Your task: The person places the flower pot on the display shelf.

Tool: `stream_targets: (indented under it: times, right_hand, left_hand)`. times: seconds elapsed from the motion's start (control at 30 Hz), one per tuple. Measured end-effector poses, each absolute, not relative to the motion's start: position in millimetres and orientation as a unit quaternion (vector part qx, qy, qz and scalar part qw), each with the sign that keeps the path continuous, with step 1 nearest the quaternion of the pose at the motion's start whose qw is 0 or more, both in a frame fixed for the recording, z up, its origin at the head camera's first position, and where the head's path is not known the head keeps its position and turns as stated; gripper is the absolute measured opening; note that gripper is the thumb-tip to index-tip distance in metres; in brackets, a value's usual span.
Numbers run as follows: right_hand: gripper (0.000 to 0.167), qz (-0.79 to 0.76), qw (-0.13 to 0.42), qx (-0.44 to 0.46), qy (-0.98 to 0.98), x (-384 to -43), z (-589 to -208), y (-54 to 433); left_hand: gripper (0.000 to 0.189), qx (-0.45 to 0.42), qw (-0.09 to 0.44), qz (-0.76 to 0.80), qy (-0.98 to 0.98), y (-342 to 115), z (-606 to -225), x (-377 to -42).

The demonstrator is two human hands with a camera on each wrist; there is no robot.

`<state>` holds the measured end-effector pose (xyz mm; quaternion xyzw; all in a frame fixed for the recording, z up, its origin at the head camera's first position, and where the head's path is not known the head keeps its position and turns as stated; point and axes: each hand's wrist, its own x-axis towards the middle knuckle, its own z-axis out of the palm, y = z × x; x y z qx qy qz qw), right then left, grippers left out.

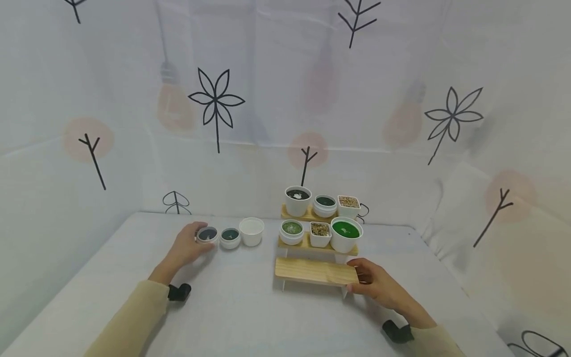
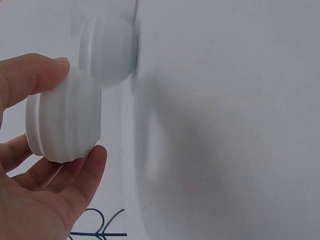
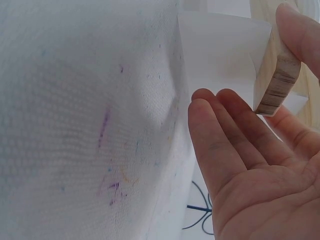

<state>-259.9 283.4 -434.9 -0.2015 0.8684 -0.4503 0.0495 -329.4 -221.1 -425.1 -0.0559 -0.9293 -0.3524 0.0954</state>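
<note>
My left hand (image 1: 187, 245) grips a small round white pot (image 2: 65, 117) with dark contents, thumb on one side and fingers on the other. Just right of it stand a second small white pot (image 1: 230, 239) with dark green contents and a plain white cup (image 1: 252, 231). At the right, a tiered stand has a bare lowest wooden shelf (image 1: 312, 270) on white legs. My right hand (image 1: 379, 285) holds that shelf's right end (image 3: 280, 82) between thumb and forefinger, its other fingers extended beneath the board's edge in the right wrist view.
The middle shelf (image 1: 308, 246) bears a round pot (image 1: 292, 233), a square pot (image 1: 320, 234) and a cup with bright green contents (image 1: 346, 235). Another cup (image 1: 298, 201), a round pot (image 1: 324, 206) and a square pot (image 1: 349, 206) stand on the top shelf. Behind hangs a printed cloth (image 1: 267, 124).
</note>
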Motion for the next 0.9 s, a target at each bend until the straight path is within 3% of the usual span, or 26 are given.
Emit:
stream_targets:
  times: [0.43, 0.9]
  right_hand:
    - [0.058, -0.451, 0.058, -0.190, 0.870, -261, -434, 282]
    - [0.057, -0.453, 0.051, -0.198, 0.868, -260, -435, 283]
  left_hand:
    - [0.068, -0.123, 0.145, -0.378, -0.906, -183, -418, -302]
    - [0.063, -0.202, 0.140, -0.408, -0.879, -126, -415, -279]
